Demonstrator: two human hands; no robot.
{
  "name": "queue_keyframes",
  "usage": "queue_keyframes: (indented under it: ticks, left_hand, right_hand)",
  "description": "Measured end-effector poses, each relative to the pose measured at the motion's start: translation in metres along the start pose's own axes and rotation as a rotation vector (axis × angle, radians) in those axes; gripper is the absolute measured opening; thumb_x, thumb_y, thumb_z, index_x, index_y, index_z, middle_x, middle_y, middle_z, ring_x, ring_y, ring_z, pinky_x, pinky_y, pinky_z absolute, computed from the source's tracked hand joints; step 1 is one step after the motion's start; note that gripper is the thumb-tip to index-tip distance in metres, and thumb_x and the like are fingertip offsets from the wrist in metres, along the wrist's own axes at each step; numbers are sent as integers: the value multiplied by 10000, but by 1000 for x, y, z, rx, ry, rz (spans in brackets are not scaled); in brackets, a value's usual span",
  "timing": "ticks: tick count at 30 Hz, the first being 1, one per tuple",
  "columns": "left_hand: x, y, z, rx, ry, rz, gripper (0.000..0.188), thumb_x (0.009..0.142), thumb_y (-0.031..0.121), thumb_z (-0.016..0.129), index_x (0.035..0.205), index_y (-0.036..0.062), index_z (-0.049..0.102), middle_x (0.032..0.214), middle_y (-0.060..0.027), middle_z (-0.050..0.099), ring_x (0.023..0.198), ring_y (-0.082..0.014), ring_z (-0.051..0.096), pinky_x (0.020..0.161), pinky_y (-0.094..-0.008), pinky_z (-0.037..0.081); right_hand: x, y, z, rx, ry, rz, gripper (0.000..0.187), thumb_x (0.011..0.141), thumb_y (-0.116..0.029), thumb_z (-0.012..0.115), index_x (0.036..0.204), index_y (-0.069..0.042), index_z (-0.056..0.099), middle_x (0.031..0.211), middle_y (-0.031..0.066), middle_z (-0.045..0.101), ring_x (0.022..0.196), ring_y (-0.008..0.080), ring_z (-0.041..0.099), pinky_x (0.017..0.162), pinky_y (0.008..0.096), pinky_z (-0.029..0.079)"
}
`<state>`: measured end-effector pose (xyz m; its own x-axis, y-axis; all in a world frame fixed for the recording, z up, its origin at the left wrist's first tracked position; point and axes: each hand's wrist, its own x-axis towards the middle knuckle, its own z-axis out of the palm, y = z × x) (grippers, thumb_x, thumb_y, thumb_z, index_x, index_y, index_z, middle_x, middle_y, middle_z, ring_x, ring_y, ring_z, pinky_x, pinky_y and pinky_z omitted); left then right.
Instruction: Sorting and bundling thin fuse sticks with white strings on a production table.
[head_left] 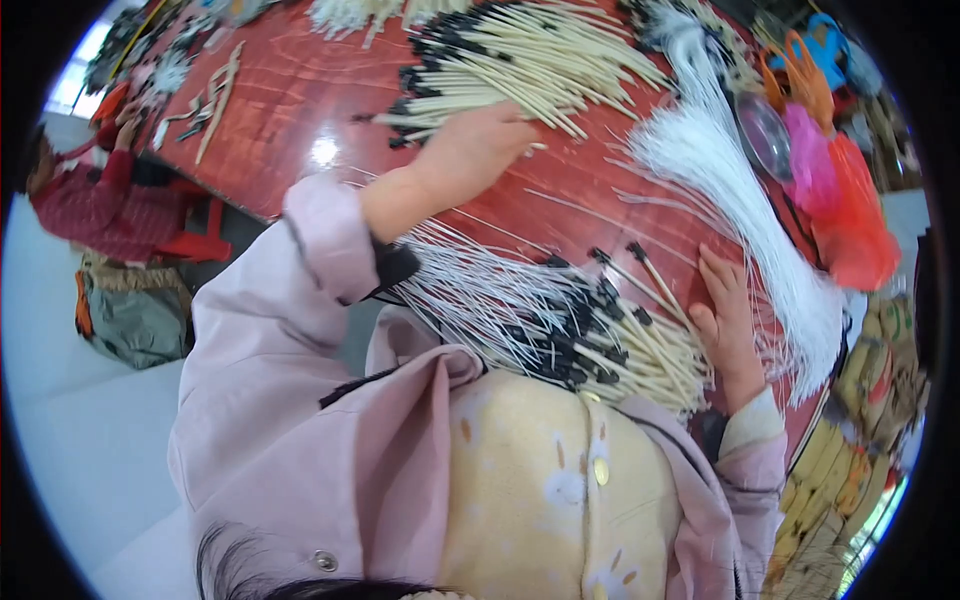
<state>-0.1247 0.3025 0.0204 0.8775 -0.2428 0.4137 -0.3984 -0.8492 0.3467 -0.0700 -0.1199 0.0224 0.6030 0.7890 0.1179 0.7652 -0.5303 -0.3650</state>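
Note:
My left hand (475, 150) reaches over the near edge of a large pile of cream sticks with black ends (520, 60). Its fingers are curled closed, and the pale tip of one stick (538, 147) shows just under the fingertips. Close to my body lies a second bunch of black-ended cream sticks (640, 360), with thin white strands (480, 290) fanning out to its left. Beside this bunch, on its right, my right hand (728, 325) rests low over the table, fingers apart and thumb spread; I see nothing held in it.
A long bundle of white strands (700, 150) runs down the right side of the red table (300, 90). Pink and red plastic bags (850, 210) hang beyond it. A few twisted pale pieces (217, 100) lie at the far left. Another person (105, 205) sits past the left edge.

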Motion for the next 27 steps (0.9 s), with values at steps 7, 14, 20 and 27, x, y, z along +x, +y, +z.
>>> queue_keyframes:
  ticks: [7, 14, 20, 27]
  left_hand:
    - [-40, 7, -10, -214, -103, -221, 139, 872, 101, 676, 975, 16, 713, 860, -156, 661, 840, -358, 646, 746, -431, 512]
    - [-38, 14, -5, -207, -141, -207, 145, 870, 92, 674, 981, 6, 708, 861, -162, 661, 826, -370, 642, 741, -431, 509]
    - [-36, 17, -4, -208, -159, -211, 146, 872, 97, 676, 983, 10, 710, 866, -160, 663, 829, -372, 643, 744, -433, 509]
    - [-31, 16, 4, -160, -143, -171, 136, 875, 111, 668, 975, 30, 713, 877, -148, 659, 851, -364, 643, 757, -440, 513]
  right_hand:
    - [-2, 5, 1, -3, -7, -7, 676, 950, -479, 568, 1352, 65, 539, 1484, 182, 498, 1285, 375, 462, 1124, 444, 349]
    - [-3, 3, 1, -14, -11, 13, 712, 946, -510, 576, 1345, 78, 536, 1478, 190, 499, 1279, 375, 470, 1119, 445, 352]
    - [-2, 0, 2, -38, -10, 17, 747, 934, -543, 586, 1340, 83, 538, 1468, 191, 506, 1273, 375, 477, 1112, 445, 359]
    - [-2, 0, 2, -76, -12, 24, 760, 929, -555, 590, 1330, 89, 543, 1461, 191, 510, 1270, 373, 479, 1107, 440, 365]
